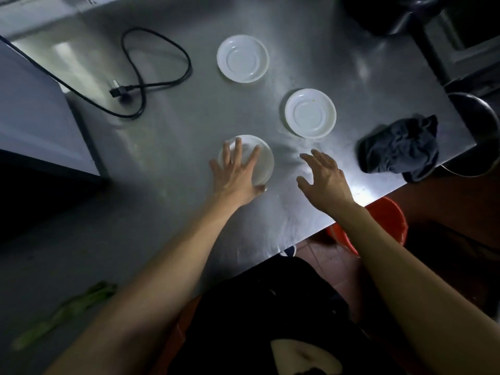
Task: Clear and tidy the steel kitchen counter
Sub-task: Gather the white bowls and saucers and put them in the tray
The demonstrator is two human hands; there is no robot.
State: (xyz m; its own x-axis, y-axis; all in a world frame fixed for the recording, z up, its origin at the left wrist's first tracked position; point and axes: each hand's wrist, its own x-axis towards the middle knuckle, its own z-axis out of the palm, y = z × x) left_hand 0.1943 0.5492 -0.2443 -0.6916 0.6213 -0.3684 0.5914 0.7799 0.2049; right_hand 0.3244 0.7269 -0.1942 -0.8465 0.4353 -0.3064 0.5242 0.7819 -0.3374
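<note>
Three white saucers lie on the steel counter [167, 147]. The nearest saucer [263, 163] is under my left hand [238, 171], whose spread fingers rest on its top while the thumb touches its near rim. My right hand [324, 177] hovers just to the right of it with fingers spread and relaxed, holding nothing. A second saucer [310, 113] sits beyond my right hand. The third saucer [242, 58] lies farther back.
A dark crumpled cloth [400, 147] lies at the counter's right edge. A black power cord with plug [140, 77] loops at the back left. A steel bowl [484, 131] and dark pots stand at right. An orange bucket [387, 220] sits below. Green vegetable stalks [67, 312] lie near left.
</note>
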